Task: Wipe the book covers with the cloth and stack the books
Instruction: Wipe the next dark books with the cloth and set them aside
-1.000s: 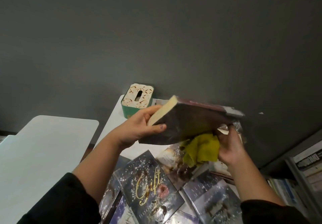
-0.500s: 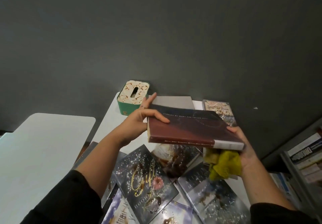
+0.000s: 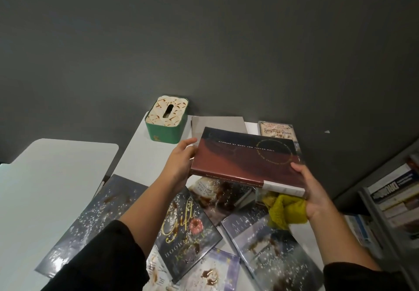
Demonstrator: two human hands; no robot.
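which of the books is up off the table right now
The dark red book, held level in the grip of the left hand and right hand. The other books, like the Gift book, lie flat below.

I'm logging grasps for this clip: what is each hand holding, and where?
Left hand grips the dark red book by its left edge; right hand holds its right spine corner, with the yellow cloth bunched under it.

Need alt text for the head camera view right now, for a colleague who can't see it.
Both hands hold a dark red book level above a white table; the left hand grips its left edge, the right hand its right end plus a yellow cloth. Speckled books lie scattered below, a green tissue box behind.
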